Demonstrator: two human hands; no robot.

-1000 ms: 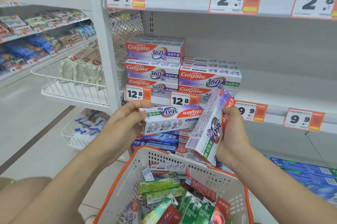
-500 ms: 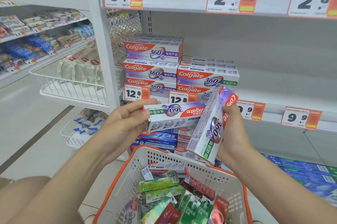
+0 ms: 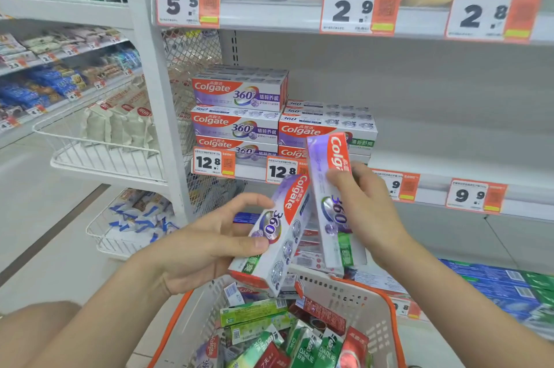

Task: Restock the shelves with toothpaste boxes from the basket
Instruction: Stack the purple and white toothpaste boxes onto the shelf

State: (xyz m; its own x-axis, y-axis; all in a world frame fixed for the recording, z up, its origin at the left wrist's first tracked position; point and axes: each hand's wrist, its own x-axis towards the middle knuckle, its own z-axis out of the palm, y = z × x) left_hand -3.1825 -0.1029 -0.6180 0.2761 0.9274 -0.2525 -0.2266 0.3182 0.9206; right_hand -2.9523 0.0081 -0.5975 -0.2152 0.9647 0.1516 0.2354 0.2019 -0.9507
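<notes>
1. The left hand [image 3: 207, 244] grips one purple-and-white Colgate cardboard box [image 3: 278, 232]; the right hand [image 3: 371, 211] grips a second matching box [image 3: 334, 217], both above the orange-rimmed white basket [image 3: 368, 316].
2. Picked, not yet shelved.
3. Next, probably: turn them flat and lay them on the shelf's Colgate stack [image 3: 236, 124].

Toothpaste boxes [image 3: 239, 94] fill the shelf's [image 3: 464, 163] left end beside the mesh panel [image 3: 192, 52]; rightward it lies bare under the upper shelf [image 3: 269, 16]; the held left box [image 3: 278, 232] and right box [image 3: 329, 187] front the stacks.
</notes>
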